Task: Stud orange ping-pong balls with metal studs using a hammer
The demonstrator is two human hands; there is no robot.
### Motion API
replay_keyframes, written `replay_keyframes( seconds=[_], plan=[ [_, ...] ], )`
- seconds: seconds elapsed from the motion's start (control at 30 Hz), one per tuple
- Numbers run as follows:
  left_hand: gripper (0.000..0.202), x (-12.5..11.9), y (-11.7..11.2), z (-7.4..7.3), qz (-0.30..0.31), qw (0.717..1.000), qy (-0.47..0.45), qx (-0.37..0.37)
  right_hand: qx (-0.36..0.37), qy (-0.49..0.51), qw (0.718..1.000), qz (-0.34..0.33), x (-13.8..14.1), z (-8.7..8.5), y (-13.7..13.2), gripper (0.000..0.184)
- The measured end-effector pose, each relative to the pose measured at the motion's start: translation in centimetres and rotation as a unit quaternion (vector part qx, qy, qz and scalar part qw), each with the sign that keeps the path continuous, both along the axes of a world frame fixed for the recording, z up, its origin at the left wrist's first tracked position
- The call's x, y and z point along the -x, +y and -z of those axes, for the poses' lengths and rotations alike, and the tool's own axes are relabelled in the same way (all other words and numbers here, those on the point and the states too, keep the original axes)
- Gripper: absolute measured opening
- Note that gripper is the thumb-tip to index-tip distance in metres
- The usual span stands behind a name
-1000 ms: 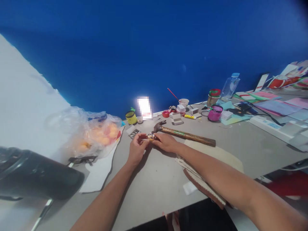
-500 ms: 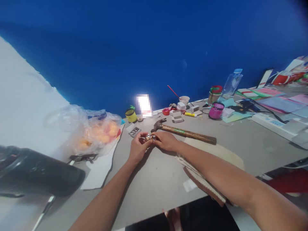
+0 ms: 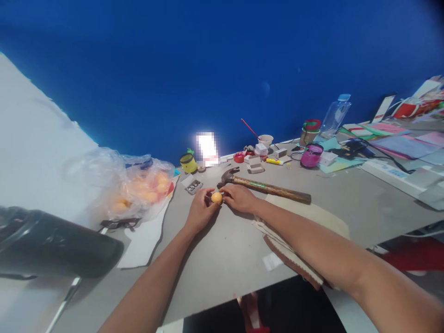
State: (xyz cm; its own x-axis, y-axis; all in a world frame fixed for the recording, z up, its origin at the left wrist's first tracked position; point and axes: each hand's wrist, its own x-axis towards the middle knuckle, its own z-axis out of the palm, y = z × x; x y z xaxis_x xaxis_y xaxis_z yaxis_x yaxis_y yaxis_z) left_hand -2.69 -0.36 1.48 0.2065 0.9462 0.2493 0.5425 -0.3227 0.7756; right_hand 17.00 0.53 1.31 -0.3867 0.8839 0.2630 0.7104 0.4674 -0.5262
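A small orange ball [image 3: 217, 198] is held just above the grey table, its smooth orange side facing me. My left hand [image 3: 202, 210] grips it from the left between thumb and fingers. From the right, my right hand [image 3: 239, 198] has its fingertips closed at the ball's edge; the exact contact there is too small to make out. Just beyond my left hand lies an open small box [image 3: 193, 185] of shiny silvery pieces. A claw hammer [image 3: 267, 187] with a wooden handle rests behind my right hand.
On the left are a clear plastic bag [image 3: 152, 182] of orange balls and a dark cylinder [image 3: 58, 243]. Beige cloth [image 3: 312, 217] lies under my right forearm. Along the back stand a yellow container [image 3: 188, 163], a paper cup [image 3: 265, 140], a purple container [image 3: 311, 156] and a bottle [image 3: 336, 118].
The ball has turned in my fingers: a shiny silvery side showed before, and now plain orange shows. Both hands stay in nearly the same place.
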Motion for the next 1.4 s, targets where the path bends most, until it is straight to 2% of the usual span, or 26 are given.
replay_keyframes(
  seconds=[0.1, 0.3, 0.6, 0.8, 0.93, 1.13, 1.27, 1.4],
  plan=[
    [0.043, 0.1, 0.0, 0.1, 0.007, 1.0, 0.009, -0.003, -0.001, 0.006, 1.0, -0.006, 0.0, -0.1, 0.0, 0.027],
    [0.058, 0.2, 0.2, 0.5, 0.008, 1.0, 0.021, -0.001, 0.015, 0.005, 1.0, -0.003, -0.2, -0.6, -0.2, 0.037],
    [0.055, 0.1, -0.1, 0.1, -0.005, 1.0, -0.011, -0.009, -0.005, 0.021, 1.0, -0.021, -0.2, -0.1, 0.0, 0.036],
    [0.047, -0.3, -0.4, -0.4, -0.02, 0.997, -0.08, 0.01, -0.009, -0.008, 1.0, -0.021, -0.1, -0.6, -0.2, 0.02],
    [0.045, -0.5, -0.6, -0.4, -0.001, 0.994, -0.106, 0.026, -0.002, -0.035, 0.999, -0.015, 0.0, -1.3, -0.7, 0.018],
    [0.04, -0.5, -0.6, -0.3, 0.032, 0.996, -0.081, -0.033, 0.01, -0.084, 0.996, -0.001, 0.5, -1.7, -1.2, 0.022],
    [0.048, -0.3, -0.4, -0.3, -0.012, 0.997, -0.046, -0.056, 0.017, -0.071, 0.997, 0.009, 0.6, -1.7, -1.3, 0.024],
    [0.062, -0.2, -0.1, -0.2, -0.038, 0.998, -0.028, -0.029, 0.019, -0.022, 0.999, 0.015, 0.4, -1.6, -1.1, 0.043]
  ],
)
